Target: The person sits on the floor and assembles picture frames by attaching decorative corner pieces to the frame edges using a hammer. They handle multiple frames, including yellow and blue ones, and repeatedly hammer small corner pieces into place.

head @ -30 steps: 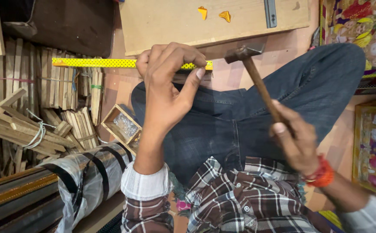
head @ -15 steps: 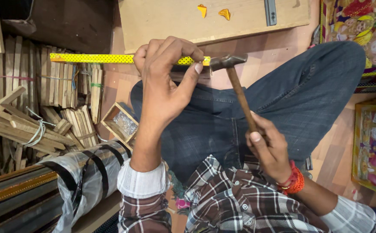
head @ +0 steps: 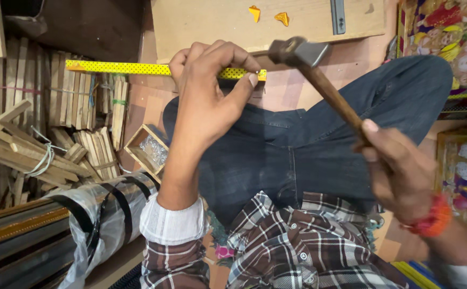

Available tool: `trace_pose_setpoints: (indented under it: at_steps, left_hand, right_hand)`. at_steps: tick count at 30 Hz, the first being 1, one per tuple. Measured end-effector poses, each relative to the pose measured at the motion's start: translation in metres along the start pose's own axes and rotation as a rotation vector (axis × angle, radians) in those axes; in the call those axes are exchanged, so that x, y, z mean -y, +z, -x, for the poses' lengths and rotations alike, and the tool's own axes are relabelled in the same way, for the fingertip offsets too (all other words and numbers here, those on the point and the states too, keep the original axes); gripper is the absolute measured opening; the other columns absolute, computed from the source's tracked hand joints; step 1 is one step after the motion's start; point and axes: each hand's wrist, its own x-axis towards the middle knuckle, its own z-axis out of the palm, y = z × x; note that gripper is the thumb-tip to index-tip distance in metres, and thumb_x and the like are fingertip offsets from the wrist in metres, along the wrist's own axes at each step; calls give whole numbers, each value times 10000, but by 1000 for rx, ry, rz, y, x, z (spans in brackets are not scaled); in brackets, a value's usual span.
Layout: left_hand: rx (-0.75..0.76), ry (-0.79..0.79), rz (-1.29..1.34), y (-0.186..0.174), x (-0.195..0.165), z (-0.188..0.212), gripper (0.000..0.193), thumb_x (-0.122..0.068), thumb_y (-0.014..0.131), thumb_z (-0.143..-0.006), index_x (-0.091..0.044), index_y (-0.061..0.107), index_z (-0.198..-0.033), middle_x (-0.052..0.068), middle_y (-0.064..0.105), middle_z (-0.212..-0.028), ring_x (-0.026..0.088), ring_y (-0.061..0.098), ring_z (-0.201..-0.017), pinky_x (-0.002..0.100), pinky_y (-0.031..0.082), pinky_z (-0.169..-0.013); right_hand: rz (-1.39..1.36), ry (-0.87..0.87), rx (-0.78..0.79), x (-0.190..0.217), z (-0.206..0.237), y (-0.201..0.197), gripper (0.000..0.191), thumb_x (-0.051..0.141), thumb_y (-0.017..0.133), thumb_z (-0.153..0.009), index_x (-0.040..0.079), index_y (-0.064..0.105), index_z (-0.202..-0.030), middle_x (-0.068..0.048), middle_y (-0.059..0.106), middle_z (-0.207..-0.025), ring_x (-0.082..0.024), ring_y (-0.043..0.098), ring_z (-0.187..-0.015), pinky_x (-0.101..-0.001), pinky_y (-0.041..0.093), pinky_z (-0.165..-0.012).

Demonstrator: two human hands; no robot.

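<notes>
- My left hand (head: 206,101) pinches the long yellow dotted wooden strip (head: 118,68), steadying it.
- My right hand (head: 399,174) grips the wooden-handled steel hammer (head: 297,52); nailing looks unfinished.

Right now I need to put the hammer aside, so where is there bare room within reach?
Bare floor shows between the wooden board, the yellow strip and the raised knee; the hammer hangs over it. Left of the left hand it is crowded: bundled wood sticks, a small box, wrapped mouldings.
</notes>
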Motion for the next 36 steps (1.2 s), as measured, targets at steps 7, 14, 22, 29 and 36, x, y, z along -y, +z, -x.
trace_pose_setpoints:
  at_steps: [7, 14, 22, 29, 36]
  left_hand:
    - [-9, -9, 11, -2, 4, 3, 76, -200, 744, -861, -149, 727, -915, -36, 708, -949, 189, 577, -999, 376, 263, -1045]
    - [-25, 47, -11, -2, 6, 4, 119, -203, 751, -883, -133, 713, -972, -28, 713, -997, 202, 575, -1025, 384, 276, -1057]
    - [-102, 125, -58, 6, 13, 12, 492, -121, 828, -870, -116, 528, -1259, -34, 717, -1056, 192, 604, -1089, 384, 294, -1060]
    - [-129, 167, -63, 10, 24, 15, 492, -109, 825, -895, -85, 503, -1265, -22, 707, -1082, 198, 604, -1118, 393, 291, -1059]
    - [-131, 170, -38, 8, 28, 16, 497, -98, 831, -901, -69, 475, -1246, -10, 703, -1067, 193, 608, -1103, 377, 290, -1018]
  right_hand:
    - [27, -82, 35, 22, -26, -27, 547, -148, 605, -942, 50, 527, -1445, -113, 608, -850, -240, 628, -732, -349, 512, -648]
    - [78, 40, 126, 10, -2, -17, 554, -108, 670, -917, 66, 572, -1434, -125, 621, -865, -243, 615, -702, -333, 471, -595]
    - [81, -69, 91, -2, -3, -12, 475, -152, 581, -906, -26, 579, -1364, -177, 645, -884, -261, 634, -724, -385, 513, -614]
    - [54, -97, 78, 11, -25, -19, 470, -133, 576, -910, -19, 590, -1366, -121, 612, -872, -235, 633, -704, -351, 501, -593]
    - [-2, -89, 13, 3, -19, -29, 454, -146, 519, -980, 42, 582, -1388, -76, 578, -874, -212, 579, -717, -319, 452, -598]
